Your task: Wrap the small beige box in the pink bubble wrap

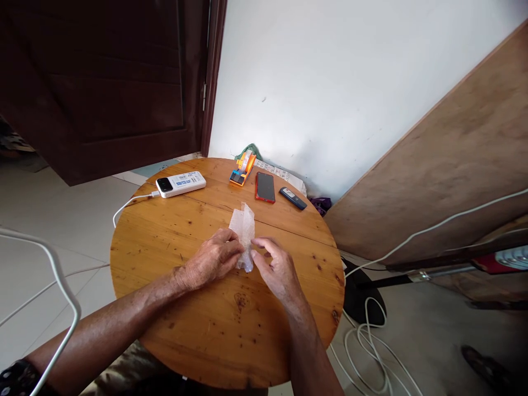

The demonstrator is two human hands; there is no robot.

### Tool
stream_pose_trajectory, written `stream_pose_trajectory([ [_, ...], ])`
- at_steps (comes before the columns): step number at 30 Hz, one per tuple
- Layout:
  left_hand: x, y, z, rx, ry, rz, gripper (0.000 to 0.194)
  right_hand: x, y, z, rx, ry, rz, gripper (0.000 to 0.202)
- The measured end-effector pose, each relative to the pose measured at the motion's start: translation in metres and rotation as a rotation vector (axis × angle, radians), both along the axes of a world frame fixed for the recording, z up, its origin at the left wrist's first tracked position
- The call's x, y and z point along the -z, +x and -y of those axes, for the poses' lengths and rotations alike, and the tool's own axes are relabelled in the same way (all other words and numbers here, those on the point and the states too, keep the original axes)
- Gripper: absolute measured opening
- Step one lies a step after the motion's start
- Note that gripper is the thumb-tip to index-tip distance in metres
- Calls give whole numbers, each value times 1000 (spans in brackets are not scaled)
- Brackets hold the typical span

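Near the centre of the table [157, 242], the left hand [211, 257] pinched the wrap [244, 223], apparently to steady it, while the right hand [278, 270], thumb and fingers parted, curved beside its four o'clock edge, the tape [246, 162] at twelve presumably leaving them room.

A dark door [124, 77] and white wall [330, 82] stand behind a round wooden table [193, 341].

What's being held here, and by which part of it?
Bubble wrap, its lower left side pinched by the left hand. The right hand has thumb and forefinger parted at the wrap's right edge; contact is unclear.
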State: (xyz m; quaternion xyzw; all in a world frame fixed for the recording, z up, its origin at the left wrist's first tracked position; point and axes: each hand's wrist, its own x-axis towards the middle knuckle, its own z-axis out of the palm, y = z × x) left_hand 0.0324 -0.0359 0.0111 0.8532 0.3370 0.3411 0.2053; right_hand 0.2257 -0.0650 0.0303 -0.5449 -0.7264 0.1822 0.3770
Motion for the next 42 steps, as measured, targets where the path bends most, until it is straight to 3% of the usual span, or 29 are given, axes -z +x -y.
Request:
stream_pose_trajectory([
  [9,6,2,0,-26,19,43,19,10,-4,-3,-66,32,48,27],
  [14,6,3,-2,1,36,64,18,0,6,-3,-71,-119,-89,25],
  [19,6,3,-2,-5,39,40,17,-12,24,-15,132,-301,-247,33],
  [23,4,3,-1,-3,49,45,18,-4,26,-40,186,-523,-339,30],
  [25,4,3,-1,-2,37,43,18,3,20,-54,173,-556,-382,27],
  [32,3,3,-1,1,30,55,18,15,-4,-75,71,-499,-456,23],
  [38,4,4,0,-12,25,63,18,6,-6,-54,-29,-322,-407,17],
  [42,7,4,1,-136,12,49,12,-7,-6,-31,-88,-290,-305,16],
])
